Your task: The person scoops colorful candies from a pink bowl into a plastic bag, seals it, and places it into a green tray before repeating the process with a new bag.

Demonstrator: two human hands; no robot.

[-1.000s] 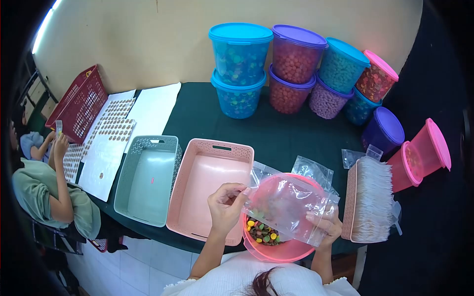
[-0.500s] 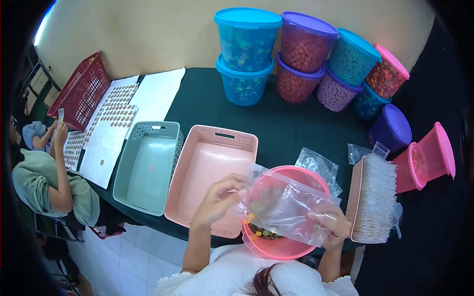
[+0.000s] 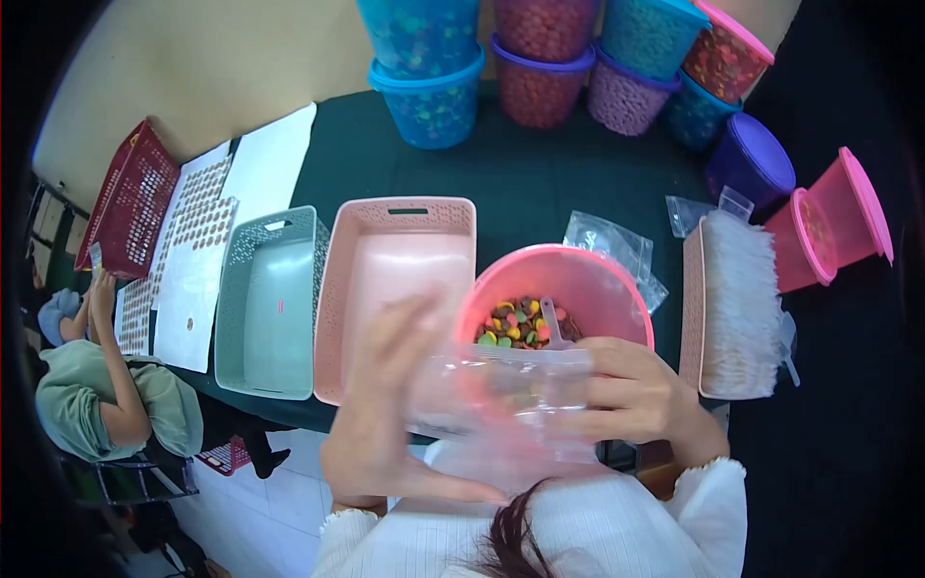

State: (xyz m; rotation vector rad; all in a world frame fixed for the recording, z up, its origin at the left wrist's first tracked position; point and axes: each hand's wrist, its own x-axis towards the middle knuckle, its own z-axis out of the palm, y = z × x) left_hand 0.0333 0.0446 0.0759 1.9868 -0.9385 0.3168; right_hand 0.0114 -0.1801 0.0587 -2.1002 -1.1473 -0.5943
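Clear rectangular plastic bag (image 3: 535, 385), glossy and wrinkled, lower centre of frame. Right hand (image 3: 641, 393) pinches its right side; left hand (image 3: 376, 414) spread, blurred, contact not clear.

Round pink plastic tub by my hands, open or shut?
Open: no lid covers the tub, and small multicoloured round pieces show inside.

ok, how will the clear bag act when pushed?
Likely floppy: the bag looks like thin, see-through film. Probably slippery, given its glossy highlights. Perhaps light for its size, being mostly film, though blur and see-through clutter hide whether anything's inside.
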